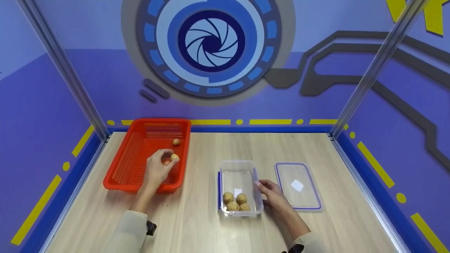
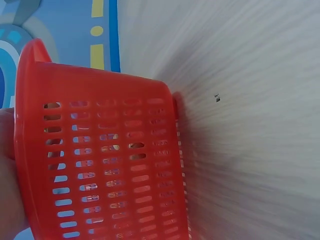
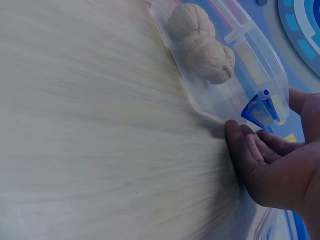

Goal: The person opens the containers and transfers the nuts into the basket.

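Note:
In the head view my left hand (image 1: 158, 168) is inside the red basket (image 1: 186, 154), with a walnut (image 1: 174, 157) pinched between thumb and fingers. Two more walnuts lie in the basket, one (image 1: 176, 141) toward the back and one partly hidden under the hand. My right hand (image 1: 276, 196) holds the right wall of a clear plastic container (image 1: 239, 165), thumb at the rim and fingers low outside. Several walnuts (image 1: 232, 206) sit at the container's near end. In the right wrist view, the fingers are close to its blue latch (image 3: 260, 110).
A clear lid (image 1: 299, 193) with a blue-purple seal lies flat on the wooden table (image 1: 197, 218), right of the container. Patterned blue-purple walls (image 1: 225, 112) enclose the back and sides. The basket stands at the table's back left.

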A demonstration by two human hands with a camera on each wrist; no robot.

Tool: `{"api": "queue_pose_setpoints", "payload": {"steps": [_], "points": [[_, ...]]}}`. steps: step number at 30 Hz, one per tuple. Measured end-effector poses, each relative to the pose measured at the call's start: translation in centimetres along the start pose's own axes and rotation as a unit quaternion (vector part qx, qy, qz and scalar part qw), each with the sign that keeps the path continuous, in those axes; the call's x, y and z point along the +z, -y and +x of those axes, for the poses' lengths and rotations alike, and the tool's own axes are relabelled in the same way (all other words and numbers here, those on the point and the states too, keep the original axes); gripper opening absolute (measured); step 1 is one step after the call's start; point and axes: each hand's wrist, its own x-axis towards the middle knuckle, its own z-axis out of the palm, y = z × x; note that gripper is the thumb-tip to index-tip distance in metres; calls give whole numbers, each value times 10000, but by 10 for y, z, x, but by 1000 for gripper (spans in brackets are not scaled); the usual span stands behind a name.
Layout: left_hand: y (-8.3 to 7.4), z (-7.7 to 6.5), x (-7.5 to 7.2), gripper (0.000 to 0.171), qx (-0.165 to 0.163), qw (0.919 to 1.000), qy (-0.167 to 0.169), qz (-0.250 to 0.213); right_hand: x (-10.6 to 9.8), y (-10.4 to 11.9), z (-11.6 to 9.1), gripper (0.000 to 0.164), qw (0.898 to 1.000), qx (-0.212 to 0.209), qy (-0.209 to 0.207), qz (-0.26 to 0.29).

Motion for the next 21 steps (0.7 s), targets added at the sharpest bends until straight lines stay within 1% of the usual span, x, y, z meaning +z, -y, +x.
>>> {"api": "queue_pose_setpoints", "payload": {"steps": [5, 8, 13, 18, 21], "points": [[2, 1, 1, 35, -168, 9997, 119, 125, 0, 1, 0, 51, 10000, -79, -8, 47], [2, 1, 1, 34, -230, 9994, 193, 171, 1, -1, 0, 49, 9999, -48, -69, 76], [1, 1, 0, 34, -261, 9991, 251, 200, 2, -1, 0, 48, 9998, -29, -86, 196], [1, 1, 0, 33, -234, 9990, 262, 284, 2, -1, 0, 50, 9998, -58, -85, 149], [0, 2, 0, 33, -213, 9987, 264, 371, 2, -1, 1, 49, 9997, -107, -74, 207]]}}
